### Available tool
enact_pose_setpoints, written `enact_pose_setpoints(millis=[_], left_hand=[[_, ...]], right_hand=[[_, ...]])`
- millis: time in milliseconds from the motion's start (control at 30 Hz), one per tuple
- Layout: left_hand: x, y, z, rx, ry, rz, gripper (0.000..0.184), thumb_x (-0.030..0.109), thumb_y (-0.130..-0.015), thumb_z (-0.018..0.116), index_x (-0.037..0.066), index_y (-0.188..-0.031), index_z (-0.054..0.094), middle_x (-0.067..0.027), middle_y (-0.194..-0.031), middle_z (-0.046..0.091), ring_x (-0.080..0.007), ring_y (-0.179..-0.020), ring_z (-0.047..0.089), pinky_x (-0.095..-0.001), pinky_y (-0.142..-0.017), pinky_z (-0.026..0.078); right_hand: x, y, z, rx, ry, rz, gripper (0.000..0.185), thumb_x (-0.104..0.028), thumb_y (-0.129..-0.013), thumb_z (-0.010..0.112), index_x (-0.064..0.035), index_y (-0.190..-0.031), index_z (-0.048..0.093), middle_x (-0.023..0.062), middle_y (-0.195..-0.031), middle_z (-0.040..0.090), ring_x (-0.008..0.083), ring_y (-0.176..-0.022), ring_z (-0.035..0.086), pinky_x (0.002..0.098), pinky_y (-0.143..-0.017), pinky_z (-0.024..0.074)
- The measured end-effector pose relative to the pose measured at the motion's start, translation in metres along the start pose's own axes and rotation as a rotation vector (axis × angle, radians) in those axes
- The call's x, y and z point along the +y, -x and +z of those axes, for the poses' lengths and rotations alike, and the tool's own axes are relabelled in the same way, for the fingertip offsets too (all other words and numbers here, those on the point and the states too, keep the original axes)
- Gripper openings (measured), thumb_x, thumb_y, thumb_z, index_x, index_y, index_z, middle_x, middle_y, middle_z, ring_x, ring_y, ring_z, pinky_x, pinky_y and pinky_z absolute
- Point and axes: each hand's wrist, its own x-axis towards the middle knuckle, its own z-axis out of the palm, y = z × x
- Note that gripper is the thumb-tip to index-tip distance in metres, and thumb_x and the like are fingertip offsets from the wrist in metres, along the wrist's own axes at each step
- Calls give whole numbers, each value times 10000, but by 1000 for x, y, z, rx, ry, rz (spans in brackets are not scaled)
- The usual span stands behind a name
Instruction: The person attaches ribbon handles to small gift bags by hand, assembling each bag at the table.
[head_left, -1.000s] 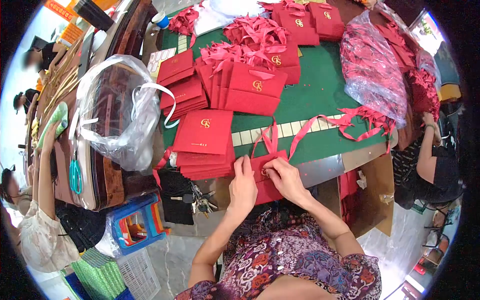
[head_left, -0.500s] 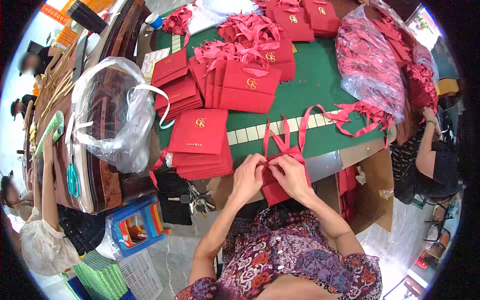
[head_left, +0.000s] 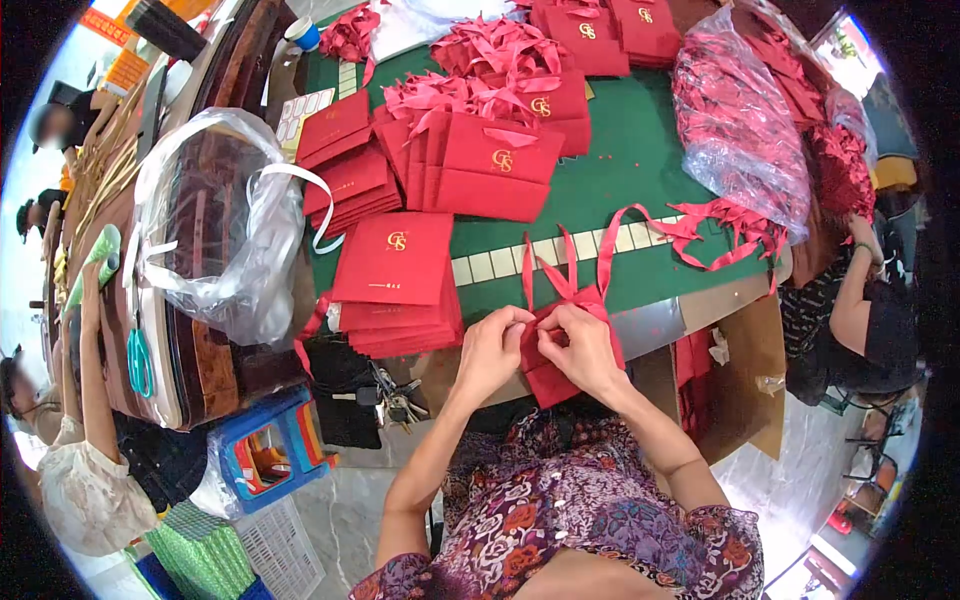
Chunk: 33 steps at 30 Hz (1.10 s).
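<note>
Since approx. 1 sec ago, the left hand (head_left: 490, 352) & right hand (head_left: 585, 350) had drawn closer together, & the red pouch (head_left: 555, 385) betw. them had tilted more and shifted a bit right. Both hands were closed in tight pinches, fingertips nearly meeting at the pouch's upper part; each seemed to grip it there, but couldn't tell if ribbon was caught too, as fingers hid it. Pouch was at the desk's (head_left: 628, 175) near edge, lower part showing just below the hands. Pink ribbon (head_left: 604, 265) stood up beyond them, one length trailing to loose ribbons (head_left: 742, 238) right of the hands. Stacked pouches (head_left: 390, 265) lay just left of the left hand, ribboned pouches (head_left: 495, 180) beyond, a ribbon-filled plastic bag (head_left: 735, 130) beyond the right hand. Keys (head_left: 400, 405) lay below-left.

Step in hand, prob.: working ribbon at the pouch's top edge. Next move seemed to call for a steady left hold, fine fingertip work w/ the right, & long ribbon kept untangled.
</note>
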Motion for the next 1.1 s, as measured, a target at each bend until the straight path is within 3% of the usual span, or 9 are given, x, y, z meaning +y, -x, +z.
enact_pose_setpoints(millis=[133,200,300,533,667,800,900,1000,1100], left_hand=[[9,-1,3,30,-49,25,153,23,-923,567,8,-1041,664,-166,-904,713,-271,-824,721,-369,-708,548],[11,-1,5,50,-90,70,154,28,-925,568,6,-1044,663,-170,-907,711,-271,-827,721,-370,-706,547],[11,-1,5,56,-34,27,156,38,-924,571,6,-1047,662,-174,-901,707,-272,-806,717,-371,-699,542],[15,-1,4,26,-5,-40,140,97,-882,670,36,-1008,672,-110,-814,687,-166,-609,619,-310,-581,491],[16,5,13,119,-117,-10,158,114,-829,738,45,-956,672,-85,-760,650,-148,-529,534,-319,-525,449],[21,11,18,143,-146,70,133,80,-814,733,50,-932,679,-85,-760,636,-194,-557,560,-340,-537,460],[19,15,21,286,-254,347,130,7,-787,711,52,-909,703,-86,-786,620,-273,-701,600,-377,-622,496],[13,18,21,308,-255,441,167,3,-771,693,71,-923,706,-58,-808,625,-270,-763,597,-393,-664,507],[14,17,18,329,-310,473,145,-3,-747,717,64,-876,727,-58,-819,641,-262,-766,594,-361,-664,499]], right_hand=[[6,-1,3,-29,22,-22,117,-49,-787,717,-13,-849,625,130,-814,650,287,-741,662,370,-650,529],[2,-1,8,70,163,-91,127,-45,-781,719,-16,-844,613,129,-816,645,303,-748,657,387,-664,529],[1,1,10,73,107,-29,130,-36,-790,711,-19,-855,599,127,-815,643,320,-776,657,406,-690,527],[-6,2,-5,-6,21,-79,126,2,-838,654,-16,-960,624,151,-899,646,339,-878,655,409,-734,522],[-19,-18,-36,-34,98,-113,116,-74,-885,629,-24,-990,636,154,-948,641,369,-903,619,452,-802,499],[-10,-40,-43,-187,122,-180,139,-154,-897,641,-17,-885,666,146,-856,643,362,-870,617,457,-792,484],[10,-50,-34,-477,176,-151,298,-281,-925,607,-4,-858,696,172,-836,669,366,-855,643,467,-769,485],[13,-58,-39,-608,13,-90,249,-248,-909,641,-4,-905,694,178,-837,669,354,-842,641,439,-768,495],[21,-64,-38,-670,-55,-54,200,-190,-897,656,0,-929,709,153,-862,700,276,-844,673,383,-773,513]])
